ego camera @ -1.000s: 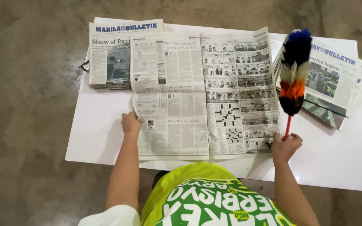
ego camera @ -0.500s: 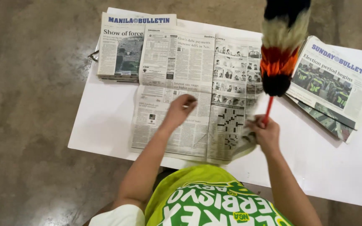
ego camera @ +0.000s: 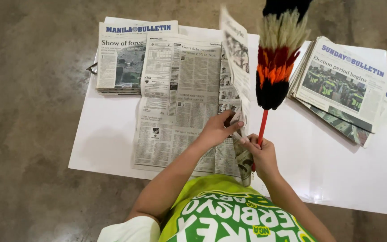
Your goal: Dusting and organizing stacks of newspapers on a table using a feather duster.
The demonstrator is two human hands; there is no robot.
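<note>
Head view — open newspaper, right page upright — mid-fold.

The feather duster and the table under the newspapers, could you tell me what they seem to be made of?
Feather duster: the head looks like real or synthetic feathers, soft and matte, in black, cream, red and orange bands; its thin red stick is smooth, probably plastic or painted wood. Table: a flat white board with a glossy finish that mirrors faint light, likely laminate or plastic. Right hand grips the stick.
</note>
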